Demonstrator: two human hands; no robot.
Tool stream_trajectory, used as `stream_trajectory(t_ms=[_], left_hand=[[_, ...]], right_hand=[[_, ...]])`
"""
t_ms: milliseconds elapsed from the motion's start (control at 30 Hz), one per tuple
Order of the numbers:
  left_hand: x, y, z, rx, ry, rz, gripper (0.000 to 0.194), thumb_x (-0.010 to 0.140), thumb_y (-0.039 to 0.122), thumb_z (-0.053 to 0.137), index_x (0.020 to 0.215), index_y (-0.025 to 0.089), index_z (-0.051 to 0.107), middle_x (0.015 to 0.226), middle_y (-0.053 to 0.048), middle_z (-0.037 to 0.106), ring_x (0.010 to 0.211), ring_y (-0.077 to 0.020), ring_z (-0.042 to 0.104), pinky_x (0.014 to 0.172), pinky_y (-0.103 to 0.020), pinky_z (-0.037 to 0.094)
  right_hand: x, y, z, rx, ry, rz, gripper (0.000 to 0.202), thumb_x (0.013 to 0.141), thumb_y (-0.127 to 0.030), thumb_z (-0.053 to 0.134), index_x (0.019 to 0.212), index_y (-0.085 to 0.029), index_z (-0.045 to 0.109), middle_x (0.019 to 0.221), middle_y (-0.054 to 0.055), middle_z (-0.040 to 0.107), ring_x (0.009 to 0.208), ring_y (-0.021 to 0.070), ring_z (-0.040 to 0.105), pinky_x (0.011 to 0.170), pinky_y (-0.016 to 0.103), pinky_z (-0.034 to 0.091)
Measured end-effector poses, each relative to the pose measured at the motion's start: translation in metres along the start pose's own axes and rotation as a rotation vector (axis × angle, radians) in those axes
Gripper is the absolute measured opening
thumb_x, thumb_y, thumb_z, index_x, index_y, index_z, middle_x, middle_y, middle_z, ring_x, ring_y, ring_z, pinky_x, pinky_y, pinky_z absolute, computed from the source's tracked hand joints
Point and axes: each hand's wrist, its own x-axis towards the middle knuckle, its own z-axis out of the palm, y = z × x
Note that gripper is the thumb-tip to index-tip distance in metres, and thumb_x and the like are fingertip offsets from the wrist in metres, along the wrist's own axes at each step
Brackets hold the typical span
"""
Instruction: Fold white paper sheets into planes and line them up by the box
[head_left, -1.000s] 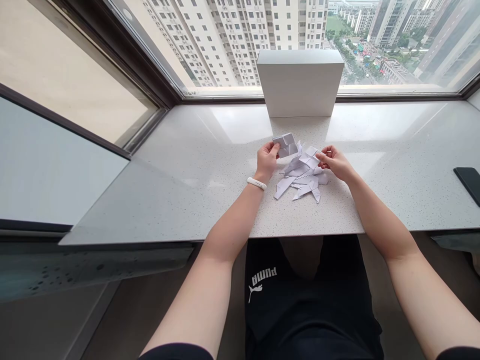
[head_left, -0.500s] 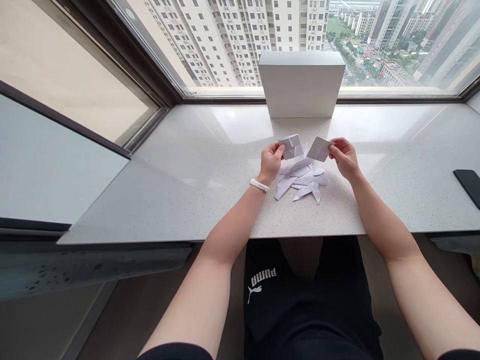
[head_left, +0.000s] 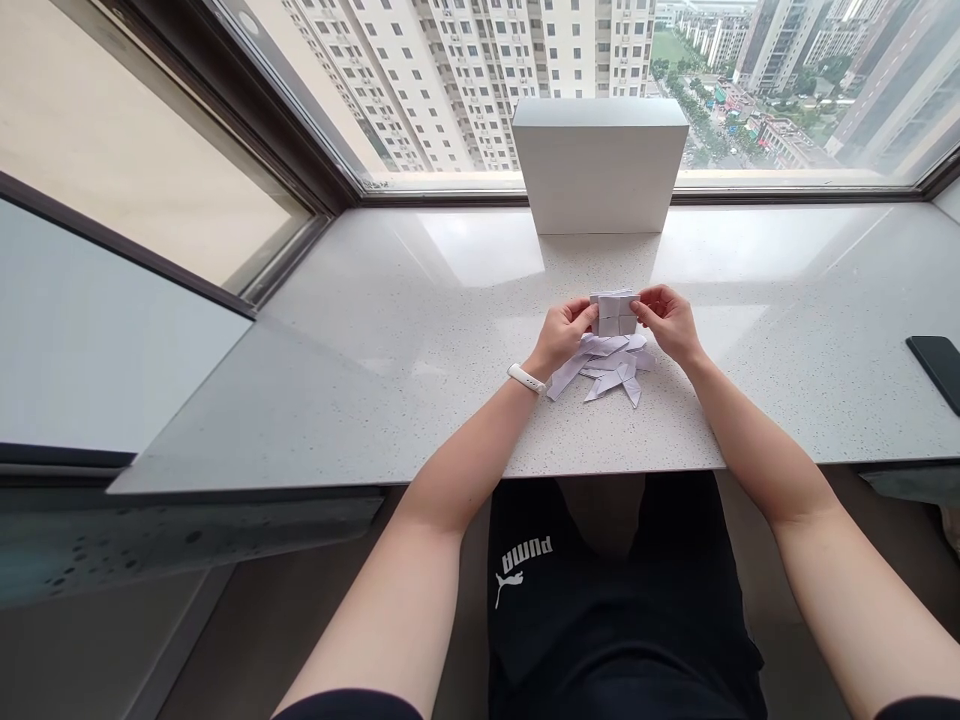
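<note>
Between my two hands, folded paper squares [head_left: 617, 316] are held up together as a small stack, with crease lines on the front one. My left hand [head_left: 564, 333] pinches the stack's left edge, a white band [head_left: 526, 378] around its wrist. On the right edge, the thumb and fingers of my right hand [head_left: 670, 322] are closed on the same squares. Just below lies a loose pile of folded white paper pieces [head_left: 611, 370], some pointed and some strip-like. The squares hide the pile's far part.
A white box [head_left: 600, 175] stands upright at the back of the speckled white sill [head_left: 360, 370], close to the window. At the far right lies a black phone [head_left: 937, 368]. The sill's front edge runs just above my lap.
My hands have come together. The paper square in my right hand, which was apart from those in my left, now lies against them as one stack.
</note>
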Motion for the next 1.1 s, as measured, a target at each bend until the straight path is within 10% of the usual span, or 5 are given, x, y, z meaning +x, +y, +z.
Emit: stream_trajectory(t_ms=[567, 933, 1100], left_hand=[[0.002, -0.008, -0.006, 0.064, -0.046, 0.091, 0.074, 0.102, 0.090, 0.089, 0.116, 0.018, 0.096, 0.109, -0.013, 0.091, 0.103, -0.0289, 0.082, 0.095, -0.043, 0.069], [0.005, -0.002, -0.019, 0.436, 0.011, 0.169, 0.065, 0.111, 0.086, 0.076, 0.110, 0.024, 0.096, 0.114, -0.015, 0.079, 0.103, -0.0294, 0.069, 0.087, -0.042, 0.059], [0.005, -0.001, -0.018, 0.464, -0.035, 0.144, 0.050, 0.116, 0.069, 0.077, 0.102, 0.023, 0.092, 0.105, -0.012, 0.076, 0.094, -0.0279, 0.065, 0.085, -0.042, 0.056]], right_hand=[[0.000, 0.004, -0.005, -0.042, -0.070, 0.033, 0.089, 0.086, -0.102, 0.095, 0.136, -0.029, 0.084, 0.121, 0.008, 0.086, 0.082, 0.0199, 0.073, 0.071, 0.037, 0.067], [-0.004, -0.007, -0.002, -0.132, -0.153, 0.042, 0.088, 0.080, -0.115, 0.086, 0.107, -0.030, 0.083, 0.072, -0.003, 0.066, 0.061, 0.0164, 0.050, 0.054, 0.033, 0.037], [-0.004, -0.004, 0.001, -0.090, -0.176, 0.112, 0.085, 0.078, -0.109, 0.093, 0.107, -0.030, 0.078, 0.073, -0.004, 0.072, 0.066, 0.0180, 0.063, 0.063, 0.032, 0.050]])
